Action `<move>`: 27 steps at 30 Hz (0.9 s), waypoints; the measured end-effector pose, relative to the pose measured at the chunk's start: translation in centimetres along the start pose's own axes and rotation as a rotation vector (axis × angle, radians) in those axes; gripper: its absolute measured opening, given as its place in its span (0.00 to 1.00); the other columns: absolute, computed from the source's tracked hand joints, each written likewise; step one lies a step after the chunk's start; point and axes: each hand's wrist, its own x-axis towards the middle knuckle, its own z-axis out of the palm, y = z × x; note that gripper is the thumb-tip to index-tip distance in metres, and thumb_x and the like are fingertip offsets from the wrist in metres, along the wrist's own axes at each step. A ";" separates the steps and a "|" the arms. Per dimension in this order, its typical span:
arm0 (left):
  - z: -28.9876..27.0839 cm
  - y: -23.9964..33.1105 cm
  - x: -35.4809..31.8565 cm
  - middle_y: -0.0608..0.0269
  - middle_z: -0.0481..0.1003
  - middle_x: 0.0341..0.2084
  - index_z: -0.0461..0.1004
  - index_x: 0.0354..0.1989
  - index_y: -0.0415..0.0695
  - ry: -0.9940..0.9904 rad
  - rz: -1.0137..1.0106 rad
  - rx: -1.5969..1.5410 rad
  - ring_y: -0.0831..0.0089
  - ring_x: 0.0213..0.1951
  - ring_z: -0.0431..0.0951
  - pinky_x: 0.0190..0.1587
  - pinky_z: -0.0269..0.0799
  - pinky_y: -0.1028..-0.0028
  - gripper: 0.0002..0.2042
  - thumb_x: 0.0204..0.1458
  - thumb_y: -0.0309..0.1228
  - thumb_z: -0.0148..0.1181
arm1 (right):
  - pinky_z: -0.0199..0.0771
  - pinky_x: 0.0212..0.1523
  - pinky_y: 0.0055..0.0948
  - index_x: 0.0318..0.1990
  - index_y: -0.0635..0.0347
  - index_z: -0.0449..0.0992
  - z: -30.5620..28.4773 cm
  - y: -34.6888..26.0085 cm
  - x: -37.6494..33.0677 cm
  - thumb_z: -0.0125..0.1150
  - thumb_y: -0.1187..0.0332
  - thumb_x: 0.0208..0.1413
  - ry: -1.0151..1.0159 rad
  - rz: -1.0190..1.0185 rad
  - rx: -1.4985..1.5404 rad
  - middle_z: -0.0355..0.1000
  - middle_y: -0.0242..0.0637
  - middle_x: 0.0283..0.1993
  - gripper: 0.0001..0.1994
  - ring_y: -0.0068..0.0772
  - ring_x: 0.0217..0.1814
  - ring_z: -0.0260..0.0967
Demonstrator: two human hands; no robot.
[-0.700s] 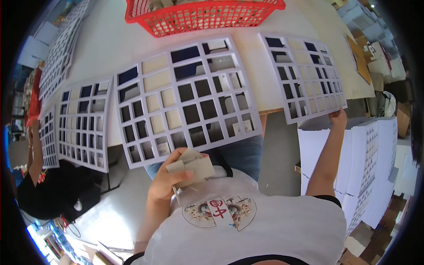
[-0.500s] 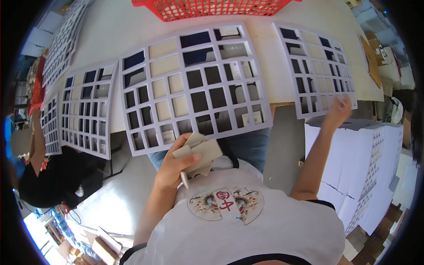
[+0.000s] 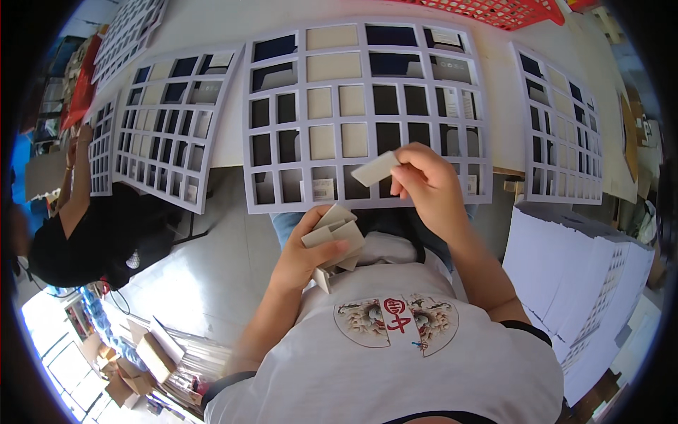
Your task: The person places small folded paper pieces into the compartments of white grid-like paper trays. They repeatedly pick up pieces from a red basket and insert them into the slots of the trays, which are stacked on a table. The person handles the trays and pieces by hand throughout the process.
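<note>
- Your right hand [image 3: 429,185]: raised in front of the near edge of the middle grid, fingers pinched on one small beige card [image 3: 375,169]. The card sticks out to the left of your fingertips, tilted, over the grid's bottom row of cells.
- Your left hand [image 3: 311,251]: close to your chest, below and left of the right hand, closed around a stack [image 3: 337,237] of the same beige cards. Your thumb lies across the top of the stack; the cards fan out unevenly.
- Middle grid [image 3: 364,113]: a pale die-cut sheet with rectangular windows, lying flat on the table [image 3: 212,28], its near edge overhanging toward you. Some windows show beige, others dark.
- Left grid [image 3: 173,120]: a similar sheet with smaller windows, just beside the middle one, also overhanging the table edge.
- Right grid [image 3: 561,131]: a third sheet, apart from the middle one, on the table's right side.
- Red basket [image 3: 505,10]: at the far edge of the table, only partly in view.
- White sheets [image 3: 565,283]: a pile to your right, below table level.
- Another person [image 3: 78,233]: in dark clothing at your left, one arm reaching up to a further grid.
</note>
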 end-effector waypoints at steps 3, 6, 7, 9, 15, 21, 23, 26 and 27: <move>-1.5 -0.9 -1.0 0.58 0.75 0.46 0.68 0.55 0.38 0.066 0.007 -0.025 0.69 0.45 0.77 0.51 0.74 0.68 0.26 0.43 0.25 0.66 | 0.70 0.32 0.28 0.45 0.62 0.71 2.7 0.1 2.3 0.58 0.80 0.57 -0.093 -0.036 -0.191 0.71 0.40 0.32 0.09 0.31 0.30 0.71; -2.5 -1.3 -1.3 0.56 0.73 0.52 0.68 0.55 0.38 0.064 0.047 -0.084 0.69 0.48 0.77 0.52 0.73 0.68 0.26 0.44 0.23 0.66 | 0.71 0.36 0.39 0.42 0.61 0.70 5.0 1.6 3.9 0.57 0.79 0.56 -0.202 -0.208 -0.447 0.73 0.45 0.35 0.08 0.51 0.35 0.71; -2.7 -1.3 -1.4 0.56 0.72 0.54 0.68 0.54 0.39 0.049 0.056 -0.114 0.70 0.49 0.76 0.54 0.72 0.68 0.25 0.44 0.23 0.66 | 0.71 0.36 0.37 0.42 0.62 0.71 5.3 1.9 4.2 0.57 0.80 0.56 -0.203 -0.244 -0.479 0.73 0.45 0.35 0.08 0.49 0.35 0.72; -3.1 -1.4 -1.4 0.55 0.70 0.57 0.67 0.55 0.38 0.036 0.071 -0.159 0.69 0.50 0.76 0.54 0.73 0.67 0.26 0.44 0.22 0.65 | 0.71 0.36 0.33 0.41 0.63 0.72 6.0 2.2 4.5 0.57 0.82 0.55 -0.198 -0.317 -0.543 0.72 0.44 0.36 0.08 0.44 0.34 0.72; -3.5 -1.3 -1.2 0.56 0.71 0.56 0.67 0.55 0.38 -0.003 0.070 -0.236 0.69 0.51 0.75 0.55 0.72 0.66 0.26 0.45 0.21 0.64 | 0.71 0.36 0.36 0.39 0.64 0.75 6.7 3.5 4.0 0.60 0.81 0.52 -0.168 -0.423 -0.581 0.71 0.42 0.39 0.07 0.44 0.36 0.71; -3.8 -1.2 -0.7 0.56 0.72 0.53 0.66 0.55 0.39 -0.045 0.088 -0.251 0.69 0.51 0.75 0.55 0.72 0.66 0.25 0.45 0.21 0.63 | 0.70 0.39 0.33 0.40 0.61 0.79 5.8 2.8 3.4 0.65 0.78 0.50 -0.293 -0.671 -0.918 0.66 0.40 0.49 0.09 0.40 0.41 0.68; -3.9 -1.1 -0.7 0.56 0.72 0.51 0.66 0.55 0.39 -0.057 0.080 -0.270 0.69 0.51 0.75 0.55 0.72 0.67 0.26 0.45 0.21 0.65 | 0.69 0.38 0.31 0.40 0.61 0.79 6.0 2.1 2.5 0.67 0.76 0.50 -0.252 -0.605 -0.671 0.68 0.38 0.46 0.09 0.35 0.39 0.68; -3.7 -1.1 -1.1 0.59 0.73 0.48 0.66 0.56 0.39 -0.039 0.080 -0.203 0.71 0.49 0.75 0.53 0.72 0.69 0.27 0.45 0.22 0.68 | 0.67 0.37 0.26 0.41 0.60 0.79 6.2 0.1 0.6 0.68 0.75 0.51 -0.362 -0.162 -0.276 0.70 0.35 0.42 0.10 0.28 0.37 0.67; -3.6 -1.2 -0.9 0.60 0.73 0.47 0.66 0.56 0.39 -0.072 0.104 -0.145 0.72 0.49 0.74 0.53 0.72 0.70 0.27 0.46 0.22 0.68 | 0.66 0.36 0.24 0.41 0.60 0.79 6.1 -0.4 0.2 0.69 0.74 0.51 -0.415 0.038 -0.141 0.71 0.33 0.41 0.10 0.25 0.36 0.67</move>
